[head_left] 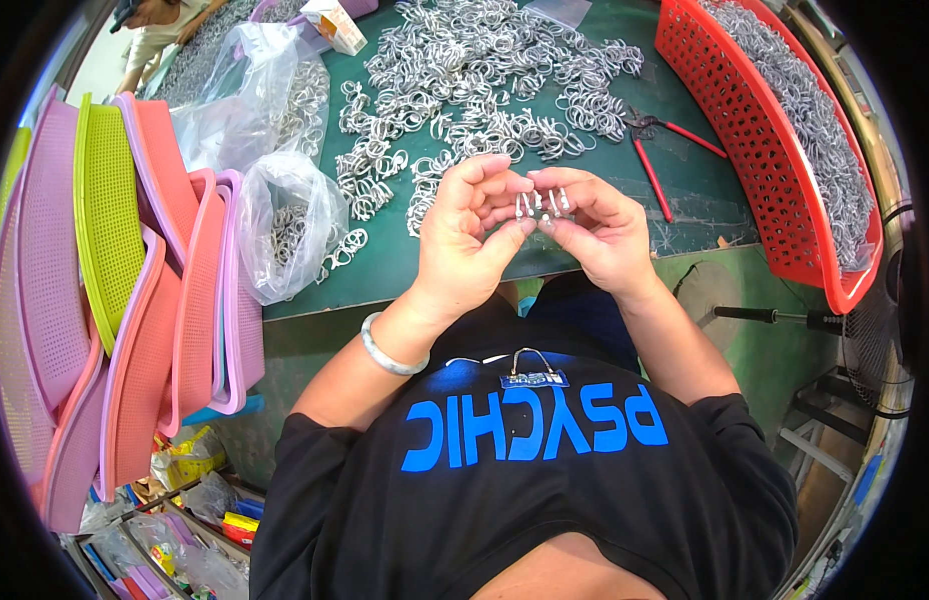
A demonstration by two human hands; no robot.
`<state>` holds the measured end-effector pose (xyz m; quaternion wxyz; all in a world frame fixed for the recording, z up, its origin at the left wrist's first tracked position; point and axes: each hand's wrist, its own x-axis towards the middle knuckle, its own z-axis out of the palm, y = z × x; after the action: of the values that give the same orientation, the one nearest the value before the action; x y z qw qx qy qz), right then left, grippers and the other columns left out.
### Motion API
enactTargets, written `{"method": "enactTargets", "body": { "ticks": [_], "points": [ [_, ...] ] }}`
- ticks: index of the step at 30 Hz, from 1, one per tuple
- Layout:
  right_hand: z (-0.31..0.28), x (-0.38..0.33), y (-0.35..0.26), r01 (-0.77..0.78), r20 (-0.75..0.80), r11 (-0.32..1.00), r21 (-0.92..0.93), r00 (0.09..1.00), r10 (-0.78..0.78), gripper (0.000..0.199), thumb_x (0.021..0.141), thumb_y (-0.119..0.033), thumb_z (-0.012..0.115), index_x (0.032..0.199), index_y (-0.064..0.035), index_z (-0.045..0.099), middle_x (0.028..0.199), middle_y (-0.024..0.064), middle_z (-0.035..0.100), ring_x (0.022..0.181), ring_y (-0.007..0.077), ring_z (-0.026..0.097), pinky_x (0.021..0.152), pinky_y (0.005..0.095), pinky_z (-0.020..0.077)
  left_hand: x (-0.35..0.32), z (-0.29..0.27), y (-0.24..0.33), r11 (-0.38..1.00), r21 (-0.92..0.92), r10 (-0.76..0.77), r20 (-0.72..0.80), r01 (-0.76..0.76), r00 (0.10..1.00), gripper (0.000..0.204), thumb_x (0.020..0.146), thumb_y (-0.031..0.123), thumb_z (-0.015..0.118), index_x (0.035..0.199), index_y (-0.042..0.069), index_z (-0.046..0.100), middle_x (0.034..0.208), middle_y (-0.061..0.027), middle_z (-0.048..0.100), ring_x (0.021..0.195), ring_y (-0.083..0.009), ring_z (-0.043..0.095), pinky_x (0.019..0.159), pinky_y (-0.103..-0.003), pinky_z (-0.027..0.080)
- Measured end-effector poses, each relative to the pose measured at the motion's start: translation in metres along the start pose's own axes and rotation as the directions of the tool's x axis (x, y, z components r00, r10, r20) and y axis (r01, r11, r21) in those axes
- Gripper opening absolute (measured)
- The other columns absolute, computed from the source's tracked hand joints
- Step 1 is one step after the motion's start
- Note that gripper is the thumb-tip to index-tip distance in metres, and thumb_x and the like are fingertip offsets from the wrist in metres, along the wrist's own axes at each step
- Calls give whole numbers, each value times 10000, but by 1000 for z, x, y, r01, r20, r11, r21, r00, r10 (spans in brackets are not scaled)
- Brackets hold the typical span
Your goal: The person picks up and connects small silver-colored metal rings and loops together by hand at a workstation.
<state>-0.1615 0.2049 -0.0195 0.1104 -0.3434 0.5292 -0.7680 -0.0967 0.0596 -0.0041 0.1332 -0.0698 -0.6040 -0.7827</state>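
Head view: a green table [707,207] stretches across the scene, with a stack of purple, coral and green plastic baskets [110,200] at its left and a red basket [725,130] full of grey metal rings at its right. A broad heap of silvery rings [455,60] covers the far middle, and a clear plastic bag [293,225] with more rings sits to its left. The left hand [467,235] and right hand [612,232] meet over the near table edge, fingers curled. Red-handled pliers [653,178] lie untouched just beyond the right hand. Smallest are the slim silvery pieces [526,205], between the two hands; both appear to pinch them at the fingertips, though which finger bears on which piece is too small to tell. The step in hand looks like fine two-handed fingertip work, and the next move probably calls for one steady pinch while the other hand adjusts.
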Motion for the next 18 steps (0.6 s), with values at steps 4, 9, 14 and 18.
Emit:
{"method": "enactTargets", "body": {
  "ticks": [4, 9, 14, 18],
  "points": [
    [-1, 0, 0, 1, 0, 1000, -5, 1000, -1, 162, 728, 118, 555, 842, 3, 549, 1083, 132, 537, 967, 161, 526, 808, 277, 429, 1, 1, 0, 1000, 9, 4, 9, -4, 1000, 499, 749, -110, 527, 1181, 37, 327, 1032, -105, 494, 958, -167, 523, 834, -282, 450],
    [0, 1, 0, -18, -1, 1000, 26, 1000, 18, 159, 749, 98, 553, 879, 5, 553, 1060, 106, 544, 929, 140, 533, 796, 266, 435, 2, 1, 5, 997, 1, -83, -30, 83, 996, 490, 749, -91, 544, 1172, 24, 327, 1023, -111, 493, 950, -166, 525, 828, -278, 453],
    [0, -2, 3, -66, -11, 997, 49, 998, 66, 148, 760, 79, 558, 892, 12, 552, 1028, 91, 550, 910, 127, 537, 778, 261, 445, 3, 2, 7, 991, -17, -132, -41, 131, 990, 481, 741, -74, 571, 1155, 10, 341, 992, -100, 504, 912, -150, 530, 808, -265, 454],
    [-3, -4, -2, -74, -62, 996, 48, 995, 76, 147, 762, 62, 568, 896, 2, 555, 1003, 79, 556, 889, 125, 544, 763, 252, 451, 7, 6, 6, 985, -1, -174, -48, 175, 983, 455, 736, -54, 601, 1130, 13, 383, 955, -78, 526, 886, -132, 532, 783, -250, 449]
  ]
}}
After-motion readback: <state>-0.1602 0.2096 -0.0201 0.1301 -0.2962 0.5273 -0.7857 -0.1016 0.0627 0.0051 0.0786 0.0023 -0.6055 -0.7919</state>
